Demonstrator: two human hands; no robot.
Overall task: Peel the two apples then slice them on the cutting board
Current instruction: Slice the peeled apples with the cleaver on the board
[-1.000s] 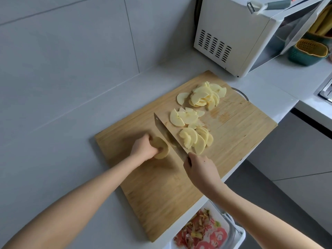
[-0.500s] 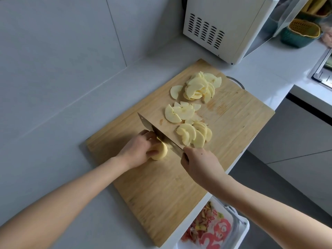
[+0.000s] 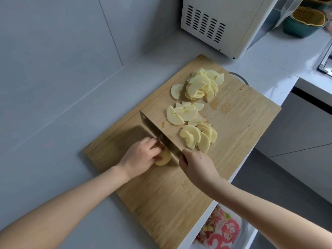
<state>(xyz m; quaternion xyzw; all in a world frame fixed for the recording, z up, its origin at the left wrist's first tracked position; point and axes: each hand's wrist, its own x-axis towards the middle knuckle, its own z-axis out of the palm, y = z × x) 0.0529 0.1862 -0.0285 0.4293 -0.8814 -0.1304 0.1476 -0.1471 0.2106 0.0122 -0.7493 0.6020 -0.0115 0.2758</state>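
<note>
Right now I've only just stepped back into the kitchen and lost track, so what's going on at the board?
A person is slicing a peeled apple on the wooden cutting board. The left hand holds the remaining apple piece down, and the right hand grips a cleaver with its blade set against that piece. Three loose heaps of apple slices lie farther along the board. Peel scraps sit in a container below the counter edge.

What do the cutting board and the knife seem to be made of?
The cutting board looks like bamboo or similar wood, matte: pale brown strips with fine streaked grain. The knife has a blade that seems to be steel, though any grey metal would fit: smooth, with a dull sheen.
</note>
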